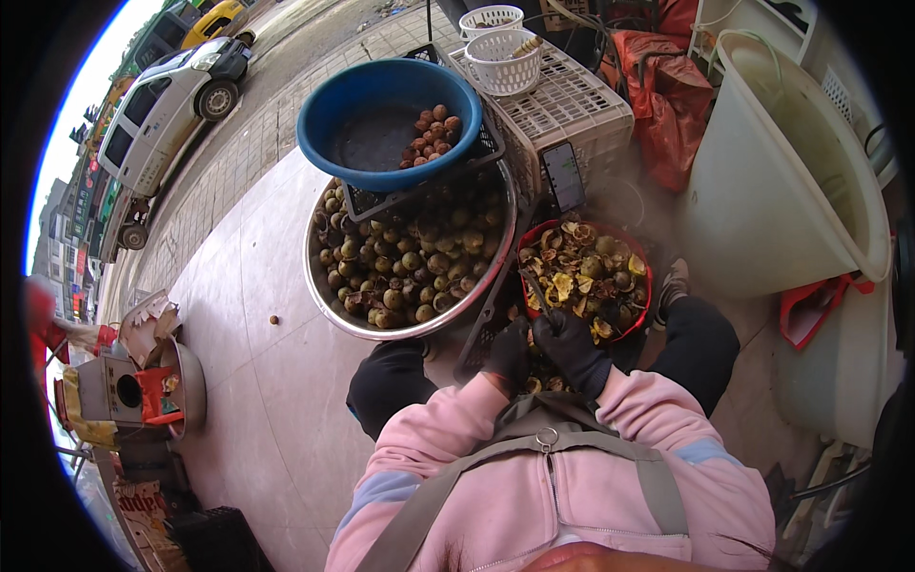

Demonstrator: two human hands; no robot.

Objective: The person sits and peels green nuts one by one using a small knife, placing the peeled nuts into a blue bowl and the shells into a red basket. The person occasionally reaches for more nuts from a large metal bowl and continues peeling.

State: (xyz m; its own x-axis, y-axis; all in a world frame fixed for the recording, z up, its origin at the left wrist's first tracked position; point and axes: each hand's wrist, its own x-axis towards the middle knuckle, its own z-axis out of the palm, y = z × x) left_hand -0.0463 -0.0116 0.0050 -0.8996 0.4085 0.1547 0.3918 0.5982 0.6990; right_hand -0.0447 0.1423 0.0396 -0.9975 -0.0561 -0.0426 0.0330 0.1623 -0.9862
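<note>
Both hands wear black gloves and meet low in front of my lap. My right hand point(570, 350) is closed around a thin metal tool point(535, 292), probably a knife, whose shaft points up and left over a red-rimmed container point(649, 286) of peeled husks and dark round fruits. Close beside it, my left hand point(509, 352) has curled fingers; whatever it may hold is hidden. Husk pieces point(535, 385) lie just below the hands. A wide metal basin point(314, 282) of green-brown walnuts in their husks stands at the left, and a blue plastic basin point(314, 143) with cleaned brown walnuts point(432, 136) rests above it.
A white plastic crate point(579, 121) carries white baskets point(502, 68), with a phone point(563, 175) leaning on its side. A large pale tub point(750, 193) stands at the right. One walnut point(274, 319) lies on the tiled floor. Cardboard and a bowl point(193, 393) are at far left.
</note>
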